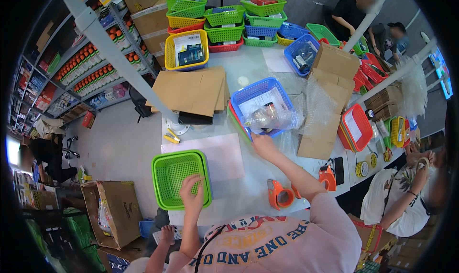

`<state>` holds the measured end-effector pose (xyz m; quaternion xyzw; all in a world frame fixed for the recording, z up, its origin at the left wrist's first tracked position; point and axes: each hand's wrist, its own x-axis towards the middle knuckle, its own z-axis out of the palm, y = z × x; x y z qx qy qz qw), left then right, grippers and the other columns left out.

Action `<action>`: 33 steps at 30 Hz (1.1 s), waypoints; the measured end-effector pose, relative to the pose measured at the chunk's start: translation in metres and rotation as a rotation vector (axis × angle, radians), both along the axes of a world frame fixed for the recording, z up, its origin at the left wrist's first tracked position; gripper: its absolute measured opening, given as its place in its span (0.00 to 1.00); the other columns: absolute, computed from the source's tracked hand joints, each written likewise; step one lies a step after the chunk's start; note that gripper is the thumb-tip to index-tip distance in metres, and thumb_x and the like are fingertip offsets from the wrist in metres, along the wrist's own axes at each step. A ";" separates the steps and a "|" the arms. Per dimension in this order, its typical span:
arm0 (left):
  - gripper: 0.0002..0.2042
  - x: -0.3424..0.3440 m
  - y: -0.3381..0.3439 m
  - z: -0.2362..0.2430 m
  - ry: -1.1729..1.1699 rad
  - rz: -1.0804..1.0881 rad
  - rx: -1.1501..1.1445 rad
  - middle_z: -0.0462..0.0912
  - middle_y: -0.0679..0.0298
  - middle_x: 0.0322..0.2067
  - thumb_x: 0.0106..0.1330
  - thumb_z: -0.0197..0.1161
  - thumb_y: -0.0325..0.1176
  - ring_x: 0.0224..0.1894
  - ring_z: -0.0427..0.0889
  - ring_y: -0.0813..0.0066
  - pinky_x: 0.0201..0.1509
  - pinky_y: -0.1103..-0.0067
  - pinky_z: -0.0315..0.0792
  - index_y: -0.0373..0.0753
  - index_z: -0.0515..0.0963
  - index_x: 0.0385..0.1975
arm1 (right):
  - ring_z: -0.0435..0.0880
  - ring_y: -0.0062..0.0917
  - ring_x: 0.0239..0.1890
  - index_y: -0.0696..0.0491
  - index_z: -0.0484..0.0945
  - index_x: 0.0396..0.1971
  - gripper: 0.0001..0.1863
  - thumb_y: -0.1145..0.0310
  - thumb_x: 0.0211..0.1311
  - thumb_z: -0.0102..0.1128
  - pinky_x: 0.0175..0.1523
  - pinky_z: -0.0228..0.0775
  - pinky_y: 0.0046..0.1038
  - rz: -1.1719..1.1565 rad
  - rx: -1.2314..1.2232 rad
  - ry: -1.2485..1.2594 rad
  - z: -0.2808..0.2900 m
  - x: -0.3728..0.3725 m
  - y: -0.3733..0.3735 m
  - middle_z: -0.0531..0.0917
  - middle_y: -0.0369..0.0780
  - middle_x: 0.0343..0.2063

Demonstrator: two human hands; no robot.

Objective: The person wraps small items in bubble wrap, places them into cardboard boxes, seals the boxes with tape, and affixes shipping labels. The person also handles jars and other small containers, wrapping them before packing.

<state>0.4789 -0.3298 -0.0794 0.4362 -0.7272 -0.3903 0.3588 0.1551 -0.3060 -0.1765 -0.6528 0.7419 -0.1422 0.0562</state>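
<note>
My right hand (263,147) reaches forward and grips the near rim of a blue plastic basket (258,89). Inside that basket lie a white printed sheet (255,101) and a clear bubble-wrapped item (267,114), its kind unclear through the wrap. Other baskets are stacked beneath, green and red edges showing at the left. My left hand (191,191) hovers over the right side of an empty green basket (174,175), which is nested in another. Its fingers are slightly bent and apart, with nothing seen in them.
Orange tape dispensers (280,195) sit at the near right, by a black phone (339,171). Flat cardboard (189,91), a yellow stapler-like tool (171,136) and an open carton (330,89) lie around. Stacked baskets (224,32) line the back. A person (397,194) holds tape at right.
</note>
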 end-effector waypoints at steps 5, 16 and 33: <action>0.08 -0.037 -0.010 0.017 0.113 -0.263 0.131 0.80 0.61 0.38 0.61 0.57 0.26 0.44 0.77 0.71 0.48 0.81 0.67 0.35 0.78 0.38 | 0.80 0.45 0.23 0.58 0.74 0.28 0.09 0.69 0.50 0.60 0.30 0.71 0.43 -0.179 -0.112 0.038 0.039 -0.008 -0.007 0.79 0.47 0.18; 0.09 -0.057 -0.023 0.015 0.449 -0.247 0.611 0.81 0.65 0.40 0.66 0.54 0.33 0.47 0.76 0.78 0.51 0.79 0.65 0.38 0.78 0.40 | 0.78 0.45 0.34 0.59 0.72 0.28 0.09 0.73 0.47 0.60 0.40 0.68 0.41 -0.121 -0.096 0.106 0.032 -0.015 -0.002 0.79 0.49 0.29; 0.24 0.164 -0.064 -0.093 -0.232 0.307 0.167 0.70 0.50 0.51 0.63 0.54 0.44 0.55 0.67 0.54 0.60 0.68 0.61 0.43 0.66 0.58 | 0.73 0.32 0.24 0.58 0.75 0.31 0.17 0.83 0.34 0.55 0.30 0.65 0.30 0.597 -0.454 -0.333 0.136 0.154 0.054 0.71 0.39 0.23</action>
